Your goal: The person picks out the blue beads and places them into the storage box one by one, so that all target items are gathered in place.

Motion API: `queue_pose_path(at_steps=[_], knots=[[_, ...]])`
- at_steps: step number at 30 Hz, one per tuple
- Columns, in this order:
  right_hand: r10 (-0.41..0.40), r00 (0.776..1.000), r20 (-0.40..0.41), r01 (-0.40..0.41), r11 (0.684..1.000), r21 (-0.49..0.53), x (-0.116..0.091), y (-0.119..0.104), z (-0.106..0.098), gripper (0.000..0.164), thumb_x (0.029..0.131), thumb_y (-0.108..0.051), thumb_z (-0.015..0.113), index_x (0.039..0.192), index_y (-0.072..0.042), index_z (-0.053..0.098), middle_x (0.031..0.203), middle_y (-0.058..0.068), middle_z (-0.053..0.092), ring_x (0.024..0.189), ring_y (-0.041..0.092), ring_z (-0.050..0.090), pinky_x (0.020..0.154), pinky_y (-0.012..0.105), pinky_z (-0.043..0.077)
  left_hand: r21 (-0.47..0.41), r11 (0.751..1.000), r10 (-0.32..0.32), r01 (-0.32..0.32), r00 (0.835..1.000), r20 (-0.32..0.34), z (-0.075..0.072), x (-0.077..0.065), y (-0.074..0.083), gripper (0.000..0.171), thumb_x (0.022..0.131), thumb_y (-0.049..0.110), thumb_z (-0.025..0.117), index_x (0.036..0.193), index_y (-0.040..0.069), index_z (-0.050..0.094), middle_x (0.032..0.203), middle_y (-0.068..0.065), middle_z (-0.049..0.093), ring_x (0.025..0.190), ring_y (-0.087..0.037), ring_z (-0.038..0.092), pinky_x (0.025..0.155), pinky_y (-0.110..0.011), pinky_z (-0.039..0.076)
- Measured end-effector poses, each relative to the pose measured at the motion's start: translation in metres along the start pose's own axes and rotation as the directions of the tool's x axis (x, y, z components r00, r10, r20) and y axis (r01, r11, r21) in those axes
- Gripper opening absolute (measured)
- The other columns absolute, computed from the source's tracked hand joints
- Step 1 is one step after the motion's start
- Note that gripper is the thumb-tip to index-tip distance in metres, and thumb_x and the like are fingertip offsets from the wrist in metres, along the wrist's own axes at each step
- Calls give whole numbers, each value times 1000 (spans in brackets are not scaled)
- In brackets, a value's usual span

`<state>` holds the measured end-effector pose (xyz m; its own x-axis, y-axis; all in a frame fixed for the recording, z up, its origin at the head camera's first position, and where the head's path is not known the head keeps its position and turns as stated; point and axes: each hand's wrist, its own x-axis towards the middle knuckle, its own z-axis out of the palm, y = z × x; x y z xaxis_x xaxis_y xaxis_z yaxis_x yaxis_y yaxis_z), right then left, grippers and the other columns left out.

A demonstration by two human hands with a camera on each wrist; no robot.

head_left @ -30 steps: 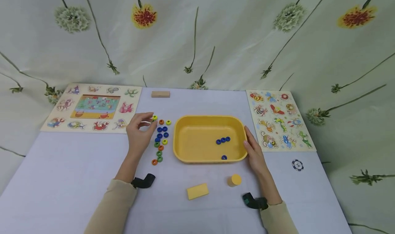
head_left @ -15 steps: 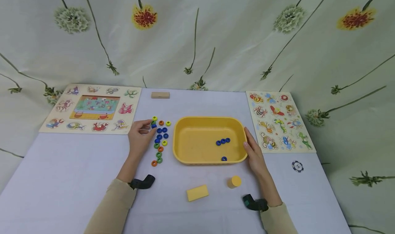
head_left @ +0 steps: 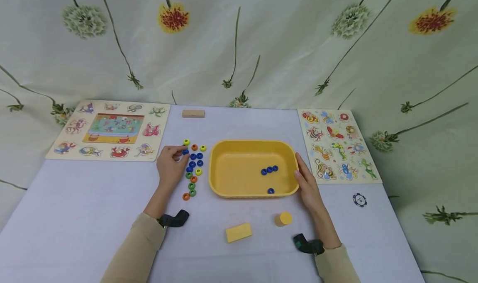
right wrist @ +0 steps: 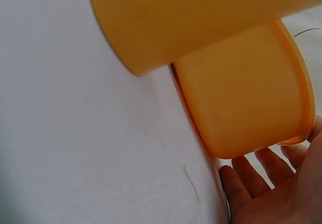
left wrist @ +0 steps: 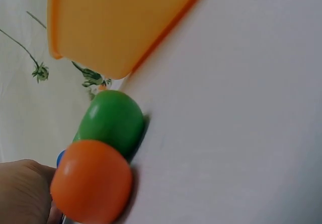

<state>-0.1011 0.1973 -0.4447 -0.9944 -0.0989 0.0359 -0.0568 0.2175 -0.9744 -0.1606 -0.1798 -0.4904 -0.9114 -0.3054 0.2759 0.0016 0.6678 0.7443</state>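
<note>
"Pinching what, that left hand (head_left: 171, 165)?"

"A blue bead (head_left: 185, 152). Thumb and forefinger are closed on it, at the left edge of the loose beads (head_left: 192, 164). Whether it touches the desk (head_left: 93, 216), I can't tell."

"And the right hand (head_left: 308, 187)?"

"Gripping the right end of the yellow tray (head_left: 239, 167), thumb at the rim, fingers against the outer wall. Inside are four blue beads: three side by side in a row (head_left: 269, 169), and a single one (head_left: 270, 191) by the near wall."

"The loose ones, what colours?"

"Blue, green, orange and yellow, in a crooked column between the left hand and the tray. The left wrist view shows an orange bead (left wrist: 90, 181) partly covering a green bead (left wrist: 111, 123)."

"Nearer the person?"

"A yellow cylinder (head_left: 284, 219) standing, and a yellow block (head_left: 239, 232) lying flat."

"Any writing?"

"A round chip (head_left: 360, 200), right of the right hand, seems to read 10. Farther out lie a sea-creature board (head_left: 108, 129) at left, an insect board (head_left: 339, 146) at right, and a wooden block (head_left: 193, 113) near the far edge."
</note>
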Motion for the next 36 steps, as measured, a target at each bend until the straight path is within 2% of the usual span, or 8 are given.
queue_pose_path(at_steps=[4,8,11,15,19,27,30,36], knots=[[-4,1000,0,4,1000,-4,1,1,-1,47,96,-12,33,141,-13,22,147,-2,21,135,12,15,100,6,18,-15,999,31,-31,999,-20,-2,0,3,23,79,13,65,101,8,66,92,-7,55,79,-17,51,67,-27,42],[-4,1000,5,4,1000,-11,1,1,-2,47,96,-12,33,141,-13,22,147,-2,21,135,12,15,107,21,16,-36,987,155,-157,986,-59,-8,-3,26,23,77,8,65,100,3,65,92,-9,58,77,-18,55,65,-29,47],[-4,1000,1,4,1000,-12,1,0,-3,47,96,-12,33,141,-13,22,147,-1,21,135,12,15,109,33,14,-121,944,304,-308,951,-45,-9,-7,62,24,74,4,67,98,0,65,91,-11,61,76,-18,58,63,-30,51],[-7,1000,-7,6,1000,-11,1,0,-4,46,96,-12,33,141,-13,23,147,-1,21,135,12,15,109,37,13,-312,883,409,-352,901,142,1,-15,111,22,73,4,69,95,3,64,88,-5,61,75,-14,58,62,-24,51],[-7,1000,-4,7,1000,-10,1,0,-3,47,96,-11,33,141,-12,22,147,1,20,135,13,14,109,37,13,-349,908,370,-233,835,407,27,-24,138,17,75,10,69,92,10,65,85,0,60,73,-9,55,62,-19,49],[-12,1000,-5,12,1000,0,2,1,1,46,95,-10,33,141,-11,23,147,3,21,135,15,15,109,38,13,-240,965,255,-110,628,735,75,-28,142,13,73,6,68,86,8,66,75,1,60,66,-10,53,60,-21,46],[-24,1000,1,24,1000,-7,2,0,0,46,95,-9,33,141,-9,23,147,5,20,136,18,14,109,40,12,-173,973,232,-155,598,767,82,-28,143,12,72,6,69,83,8,66,73,2,60,67,-10,53,62,-20,45],[-24,1000,0,24,1000,-5,1,1,-1,46,95,-9,33,141,-10,22,147,4,20,136,17,13,109,39,11,-116,962,246,-249,592,768,88,-30,149,11,70,4,68,80,7,64,73,-1,60,69,-10,52,65,-20,43]])
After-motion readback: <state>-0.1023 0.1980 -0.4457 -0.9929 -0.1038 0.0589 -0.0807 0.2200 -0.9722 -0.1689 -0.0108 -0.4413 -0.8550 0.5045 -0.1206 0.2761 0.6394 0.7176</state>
